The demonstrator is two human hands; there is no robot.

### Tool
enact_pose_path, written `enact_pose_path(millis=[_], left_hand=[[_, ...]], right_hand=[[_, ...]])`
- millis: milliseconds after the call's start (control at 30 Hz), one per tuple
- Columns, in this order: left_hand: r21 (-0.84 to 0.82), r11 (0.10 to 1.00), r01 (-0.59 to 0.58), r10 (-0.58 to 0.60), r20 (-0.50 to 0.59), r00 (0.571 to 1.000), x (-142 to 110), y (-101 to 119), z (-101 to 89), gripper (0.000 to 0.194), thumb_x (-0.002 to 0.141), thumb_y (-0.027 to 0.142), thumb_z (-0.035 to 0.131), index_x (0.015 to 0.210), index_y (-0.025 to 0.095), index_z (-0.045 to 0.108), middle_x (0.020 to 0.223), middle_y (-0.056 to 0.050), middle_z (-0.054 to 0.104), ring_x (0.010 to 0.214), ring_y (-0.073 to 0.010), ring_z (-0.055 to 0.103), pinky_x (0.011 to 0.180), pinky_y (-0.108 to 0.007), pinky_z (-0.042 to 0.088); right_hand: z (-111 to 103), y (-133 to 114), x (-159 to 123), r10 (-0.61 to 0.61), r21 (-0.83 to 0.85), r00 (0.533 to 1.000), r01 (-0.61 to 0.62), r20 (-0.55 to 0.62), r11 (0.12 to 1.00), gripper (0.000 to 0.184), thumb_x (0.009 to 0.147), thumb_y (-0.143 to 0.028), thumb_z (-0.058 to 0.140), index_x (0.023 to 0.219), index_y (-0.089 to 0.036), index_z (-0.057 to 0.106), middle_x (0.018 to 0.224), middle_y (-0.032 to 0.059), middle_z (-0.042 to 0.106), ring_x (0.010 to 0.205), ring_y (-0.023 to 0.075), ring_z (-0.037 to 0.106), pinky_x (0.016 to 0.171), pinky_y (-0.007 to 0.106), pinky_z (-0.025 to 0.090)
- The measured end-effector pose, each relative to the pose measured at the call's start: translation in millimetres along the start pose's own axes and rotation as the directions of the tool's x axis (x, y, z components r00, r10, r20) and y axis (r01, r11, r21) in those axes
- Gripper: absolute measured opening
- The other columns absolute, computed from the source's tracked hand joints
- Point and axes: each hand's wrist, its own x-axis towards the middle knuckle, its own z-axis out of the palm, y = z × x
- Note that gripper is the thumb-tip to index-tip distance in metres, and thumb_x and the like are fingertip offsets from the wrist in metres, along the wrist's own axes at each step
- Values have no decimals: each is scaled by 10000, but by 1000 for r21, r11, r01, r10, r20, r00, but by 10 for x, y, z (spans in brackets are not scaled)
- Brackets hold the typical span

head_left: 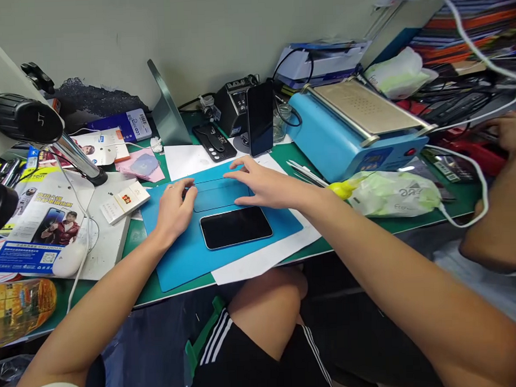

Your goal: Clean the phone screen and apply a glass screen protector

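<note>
A clear glass panel (pixel 218 199) with a thin dark border shows above the blue mat (pixel 180 269). My left hand (pixel 176 207) is at its left end, thumb and fingers curled in and closed on the edge. Over the right end is my right hand (pixel 260 183), its thumb and fingers spread apart near the panel's edges. Whether the panel rests flat or is slightly raised, I cannot tell. Just below it, a phone with a dark screen (pixel 236 227) lies face up on the mat.
A blue machine with a metal plate (pixel 323 135) stands right, behind a plastic-wrapped bundle (pixel 393 194). A dark phone (pixel 260 119) stands upright at the back. Left are a cigarette pack (pixel 125 202), a white mouse (pixel 69 259) and a stand (pixel 81 157). Another person's arm (pixel 499 207) is far right.
</note>
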Motion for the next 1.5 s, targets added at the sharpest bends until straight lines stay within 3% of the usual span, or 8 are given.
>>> enact_pose_path(millis=[133, 267, 633, 933, 1167, 1267, 1367, 1500], left_hand=[[9, 1000, 0, 0, 24, 1000, 14, -20, 6, 317, 972, 329, 528, 1154, 199, 754, 1066, -71, 790, 1097, -286, 678, 1019, -476, 480], [-12, 1000, 4, -3, 16, 1000, 10, -19, 7, 378, 954, 372, 578, 1237, 175, 734, 1094, -87, 788, 983, -245, 714, 858, -395, 567], [-248, 969, -18, -5, -92, 996, 37, -32, 19, 486, 824, 437, 778, 1226, 166, 734, 1028, -85, 775, 828, -155, 663, 653, -257, 583], [-203, 964, -172, 160, -72, 984, 17, -14, -36, 407, 968, 525, 637, 1235, 228, 718, 1196, -85, 734, 1087, -213, 667, 931, -372, 569], [34, 936, -352, 340, 180, 923, -9, -23, -43, 788, 810, 740, 737, 1386, 231, 562, 1226, -99, 681, 1080, -270, 602, 941, -436, 511], [94, 901, -424, 380, 298, 875, -45, 30, -35, 788, 792, 716, 772, 1363, 229, 532, 1217, -96, 661, 1101, -287, 582, 941, -442, 504], [159, 884, -440, 360, 369, 857, -104, 107, -23, 708, 793, 671, 794, 1266, 215, 530, 1176, -96, 643, 1058, -291, 572, 915, -450, 503], [258, 875, -411, 274, 435, 858, -190, 252, -27, 674, 777, 638, 789, 1188, 184, 509, 1170, -122, 608, 1051, -315, 544, 909, -482, 496]], right_hand=[[28, 20, -19, -60, 5, 996, 60, -61, 998, 640, 930, -572, 586, 1462, -221, 532, 1581, 169, 337, 1279, 362, 563, 1058, 553, 528], [35, 30, -1, -97, 11, 992, 98, -82, 995, 726, 899, -664, 625, 1460, -214, 529, 1575, 181, 349, 1318, 374, 536, 1065, 553, 529], [121, -5, 46, -230, -267, 957, 179, -175, 947, 763, 962, -508, 611, 1556, -83, 389, 1580, 286, 397, 1411, 443, 453, 1113, 600, 451], [121, 0, 7, -425, -375, 843, 296, -330, 878, 619, 980, -395, 597, 1459, -12, 516, 1401, 277, 624, 1213, 391, 626, 1004, 562, 541], [255, -118, -475, -337, -223, 732, 253, -593, 941, 547, 929, -347, 702, 1422, -140, 588, 1351, 212, 653, 1214, 349, 640, 997, 534, 565], [405, -127, -635, -289, -146, 709, 258, -643, 955, 529, 911, -318, 728, 1416, -211, 610, 1367, 176, 646, 1208, 342, 645, 990, 544, 571], [500, -115, -715, -249, -66, 719, 273, -648, 960, 537, 908, -321, 734, 1426, -250, 610, 1413, 158, 617, 1249, 340, 631, 1005, 543, 575], [496, -100, -755, -203, 60, 799, 286, -565, 956, 573, 920, -338, 726, 1466, -251, 576, 1437, 168, 605, 1243, 334, 648, 1030, 540, 574]])
